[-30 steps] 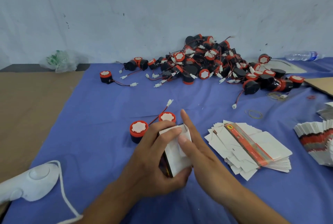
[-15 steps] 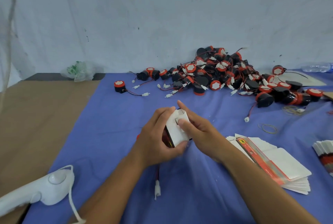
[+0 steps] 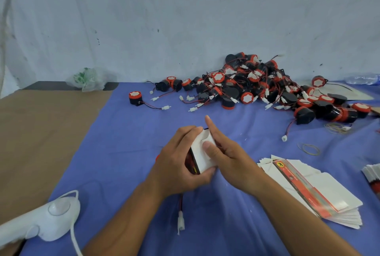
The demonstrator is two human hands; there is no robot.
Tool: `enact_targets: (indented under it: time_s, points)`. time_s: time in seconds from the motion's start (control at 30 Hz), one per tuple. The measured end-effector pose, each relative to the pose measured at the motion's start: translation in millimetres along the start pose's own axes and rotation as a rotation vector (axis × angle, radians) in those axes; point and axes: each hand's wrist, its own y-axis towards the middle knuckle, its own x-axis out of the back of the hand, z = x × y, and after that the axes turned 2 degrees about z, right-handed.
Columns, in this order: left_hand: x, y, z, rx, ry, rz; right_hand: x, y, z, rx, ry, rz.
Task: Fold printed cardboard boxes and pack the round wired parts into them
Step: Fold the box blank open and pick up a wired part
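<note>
You clasped the small white printed cardboard box (image 3: pixel 200 160) at worktop centre in your left grip (image 3: pixel 178 165). Your right grip (image 3: pixel 228 159) held nothing, thumb pressing the end flap. That looked like the closing step. The red wire with white plug (image 3: pixel 181 219) dangled at 6 o'clock, so it likely needed tucking in next.

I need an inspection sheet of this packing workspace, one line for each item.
Surface: blue cloth beside brown board.
Job's things: box in hands; pile of round parts by the wall; stack of flat boxes at right.
Clutter: white controller, rubber bands, plastic bag, bottle.
Grips: left hand holds the box; right hand presses it with the thumb.
Cables: red wire with white plug trails below the box.
Surroundings: stained white wall.
</note>
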Motion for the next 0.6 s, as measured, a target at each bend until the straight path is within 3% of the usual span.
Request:
enact_targets:
  time_s: [0.37,0.6]
  points:
    - [0.7,-0.3,1.0,-0.009,-0.010,-0.010,-6.3,-1.1,-1.1,-0.056,0.050,0.024]
    - [0.8,-0.5,0.4,-0.022,-0.021,-0.009,1.8,-1.7,0.7,-0.146,0.573,0.075]
